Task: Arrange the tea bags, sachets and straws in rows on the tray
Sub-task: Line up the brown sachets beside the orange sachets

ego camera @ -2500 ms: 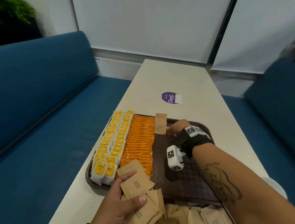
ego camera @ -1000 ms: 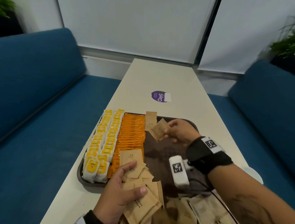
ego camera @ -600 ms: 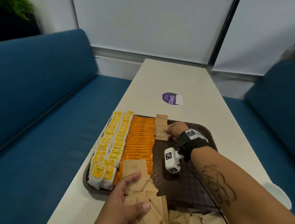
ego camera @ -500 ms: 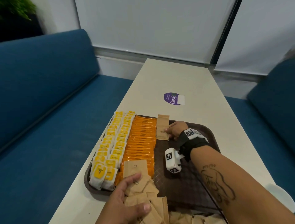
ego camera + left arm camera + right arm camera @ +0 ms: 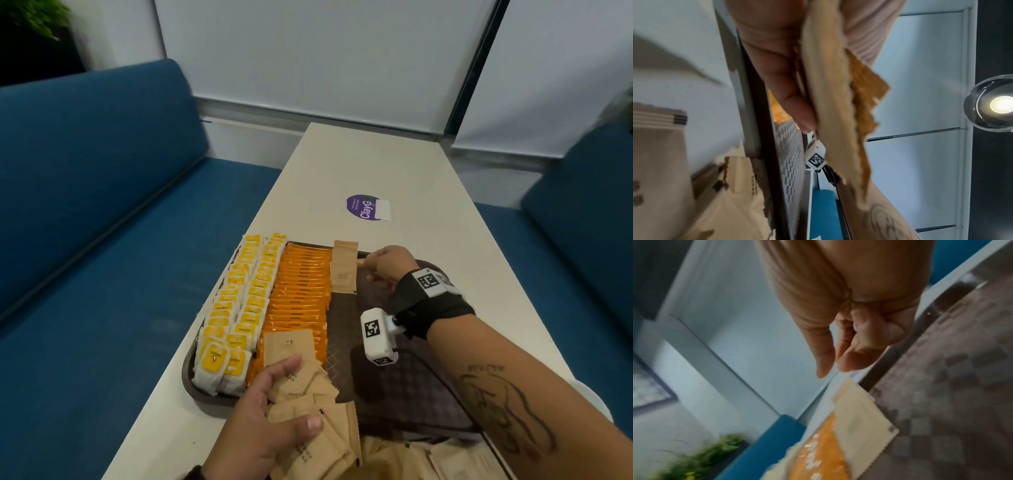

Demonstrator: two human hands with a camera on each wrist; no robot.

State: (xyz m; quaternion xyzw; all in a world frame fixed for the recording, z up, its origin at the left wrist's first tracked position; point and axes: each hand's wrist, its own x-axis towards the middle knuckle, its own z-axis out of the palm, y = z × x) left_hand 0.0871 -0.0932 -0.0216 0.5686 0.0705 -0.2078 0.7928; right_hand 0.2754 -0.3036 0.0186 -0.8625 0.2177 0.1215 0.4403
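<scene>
Head view: the left hand (image 5: 270,421) grips a fan of brown sugar sachets (image 5: 308,404) at the tray's (image 5: 404,387) near edge; the right hand (image 5: 387,265), empty and loosely curled, hovers beside the placed sachets (image 5: 343,269); lay each next sachet overlapping, edges flush against the orange row (image 5: 301,294).

A long cream worktop (image 5: 373,178) runs toward pale window blinds (image 5: 308,51) split by a dark frame (image 5: 474,61). Blue upholstered benches (image 5: 85,205) flank it on both sides. A green plant (image 5: 30,13) stands in the far left corner. A round ceiling lamp (image 5: 1001,104) glows overhead.
</scene>
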